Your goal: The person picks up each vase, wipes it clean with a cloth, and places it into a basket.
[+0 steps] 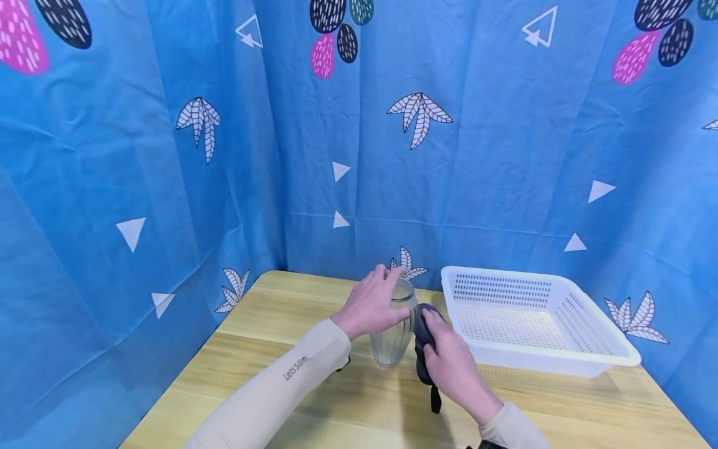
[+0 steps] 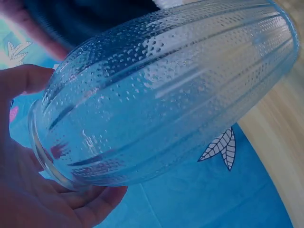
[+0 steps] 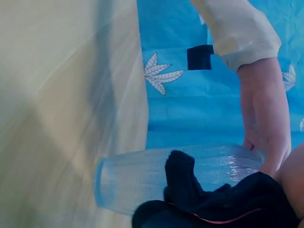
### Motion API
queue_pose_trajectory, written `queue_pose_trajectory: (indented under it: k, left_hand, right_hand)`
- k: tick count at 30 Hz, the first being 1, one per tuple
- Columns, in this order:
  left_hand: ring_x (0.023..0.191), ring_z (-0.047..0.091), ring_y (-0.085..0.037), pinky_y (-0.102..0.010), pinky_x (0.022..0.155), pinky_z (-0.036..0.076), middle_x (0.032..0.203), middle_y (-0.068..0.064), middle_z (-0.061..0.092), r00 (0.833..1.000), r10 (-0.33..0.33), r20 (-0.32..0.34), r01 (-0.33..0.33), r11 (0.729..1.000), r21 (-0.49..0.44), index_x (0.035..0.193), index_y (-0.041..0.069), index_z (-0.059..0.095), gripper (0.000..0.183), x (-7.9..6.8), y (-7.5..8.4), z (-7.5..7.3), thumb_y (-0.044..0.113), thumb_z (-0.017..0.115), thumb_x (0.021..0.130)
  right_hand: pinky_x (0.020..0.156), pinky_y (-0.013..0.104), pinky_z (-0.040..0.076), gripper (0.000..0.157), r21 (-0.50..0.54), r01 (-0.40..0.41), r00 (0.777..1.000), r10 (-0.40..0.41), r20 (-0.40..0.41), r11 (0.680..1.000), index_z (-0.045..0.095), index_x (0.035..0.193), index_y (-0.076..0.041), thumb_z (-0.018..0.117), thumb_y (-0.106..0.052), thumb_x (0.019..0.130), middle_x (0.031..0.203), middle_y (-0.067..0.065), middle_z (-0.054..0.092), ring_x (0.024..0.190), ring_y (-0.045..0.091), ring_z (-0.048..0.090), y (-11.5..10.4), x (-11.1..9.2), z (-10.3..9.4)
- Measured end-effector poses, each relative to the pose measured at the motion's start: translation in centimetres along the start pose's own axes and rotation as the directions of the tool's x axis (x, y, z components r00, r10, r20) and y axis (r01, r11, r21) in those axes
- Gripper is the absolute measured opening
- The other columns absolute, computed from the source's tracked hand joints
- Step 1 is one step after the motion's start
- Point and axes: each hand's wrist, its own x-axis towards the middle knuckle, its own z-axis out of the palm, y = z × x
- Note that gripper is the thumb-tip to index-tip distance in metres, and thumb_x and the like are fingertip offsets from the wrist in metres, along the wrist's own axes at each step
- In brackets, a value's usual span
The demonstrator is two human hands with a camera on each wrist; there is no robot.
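A clear, ribbed glass vase (image 1: 391, 343) stands upright on the wooden table, its dimpled sides showing up close in the left wrist view. Around its rim my left hand (image 1: 373, 304) holds it from above, thumb on one side and fingers on the other (image 2: 102, 204). Just right of the vase, my right hand (image 1: 453, 362) grips a black, soft fabric item (image 1: 424, 343) with a narrow end hanging down. In the right wrist view this black item (image 3: 228, 204) shows a stubby projecting part and a thin pink line, and it partly covers the vase (image 3: 133, 178).
A white perforated plastic basket (image 1: 561, 355) sits at the back right of the table (image 1: 314, 299). Blue patterned cloth (image 1: 392, 187) hangs behind and to the left, close to the table's edges.
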Motion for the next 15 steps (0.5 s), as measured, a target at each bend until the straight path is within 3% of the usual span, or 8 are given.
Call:
queue_pose_trajectory:
  k: [8,12,15]
  left_hand:
    - [0.095,0.047,-0.017,-0.031,0.08,0.043,0.118,-0.002,0.047,1.0,0.013,0.008,-0.012,0.999,-0.044,0.152,0.023,0.04,0.083,0.3,0.1,0.5,0.046,0.071,0.079]
    - [0.101,0.046,-0.019,-0.034,0.085,0.043,0.125,-0.002,0.047,1.0,0.009,-0.005,-0.01,0.998,-0.062,0.151,0.022,0.041,0.082,0.4,0.0,1.0,0.046,0.07,0.079]
    - [0.11,0.048,-0.02,-0.037,0.09,0.044,0.132,-0.002,0.048,1.0,0.004,-0.007,-0.005,0.998,-0.066,0.152,0.022,0.039,0.081,0.4,0.0,1.2,0.052,0.067,0.082]
  right_hand:
    - [0.108,0.06,0.04,0.063,-0.023,0.037,0.998,-0.038,-0.043,0.999,0.038,0.151,0.006,0.059,0.002,0.091,0.157,0.027,0.036,0.14,0.045,0.042,0.4,1.8,0.2]
    - [0.108,0.057,0.041,0.061,0.054,-0.025,0.999,0.024,0.025,0.998,0.041,0.15,0.005,0.056,0.003,0.091,0.152,0.029,0.042,0.136,0.044,0.047,1.8,3.7,1.1]
    - [0.096,0.051,0.05,0.057,0.109,-0.108,0.988,0.095,0.121,0.988,0.046,0.148,0.001,0.054,0.003,0.091,0.14,0.028,0.055,0.119,0.04,0.061,2.9,4.3,2.0]
